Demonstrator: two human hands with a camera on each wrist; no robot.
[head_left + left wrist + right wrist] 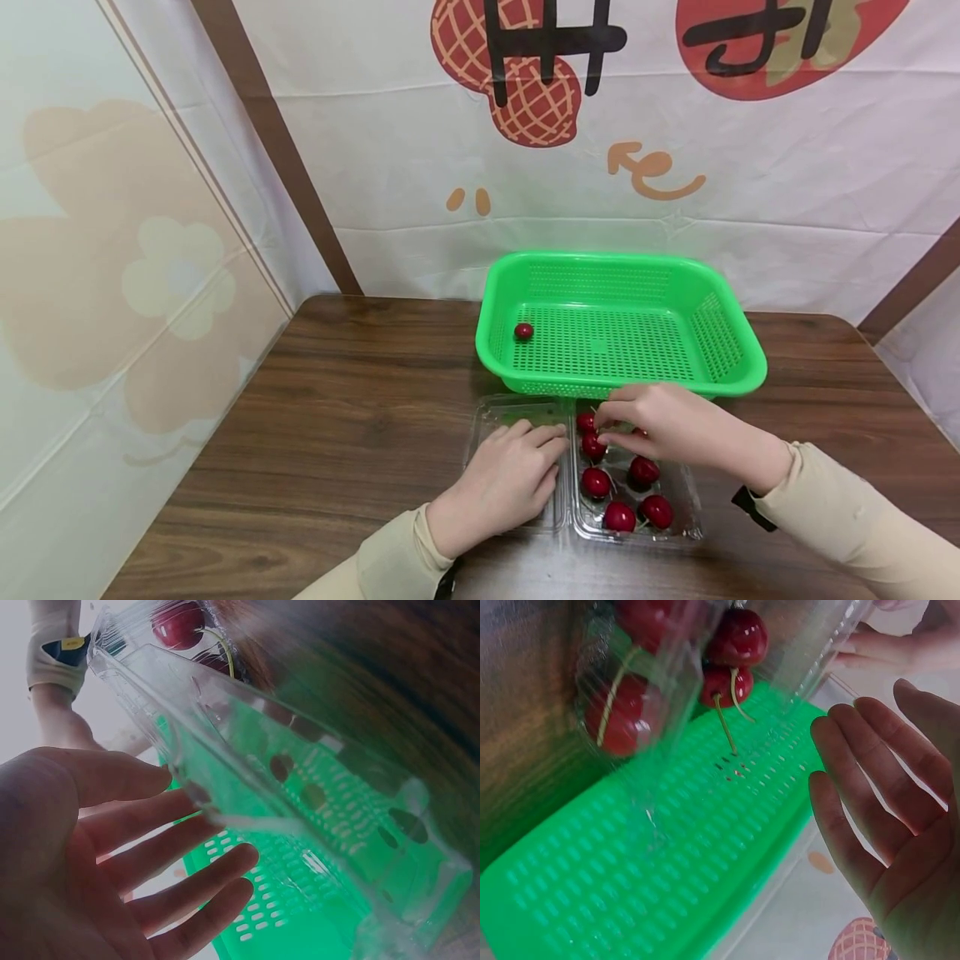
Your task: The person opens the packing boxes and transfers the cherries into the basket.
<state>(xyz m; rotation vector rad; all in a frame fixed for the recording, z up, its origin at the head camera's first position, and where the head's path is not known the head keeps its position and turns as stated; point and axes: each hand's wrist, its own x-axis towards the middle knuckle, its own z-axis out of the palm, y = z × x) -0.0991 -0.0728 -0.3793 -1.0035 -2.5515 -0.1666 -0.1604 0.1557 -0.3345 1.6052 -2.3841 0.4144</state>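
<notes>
A clear plastic box [675, 540] holds several dark red cherries [596, 482], some with green stems. My right hand [652, 423] hovers over the far end of the box, fingertips close to two cherries there. In the right wrist view its fingers [874, 776] are spread and loosely extended, apart from the cherries [737, 637]. My left hand [510, 475] lies over the box's opened lid [480, 425], which is hinged to the box's left side. Relaxed, nearly straight fingers [206, 870] show in the left wrist view, close to the lid's edge [247, 772].
A green perforated basket [622, 260] stands right behind the box, with one cherry [523, 332] at its left end. The dark wooden table [337, 417] extends to both sides. A printed cloth [390, 150] hangs behind the table's far edge.
</notes>
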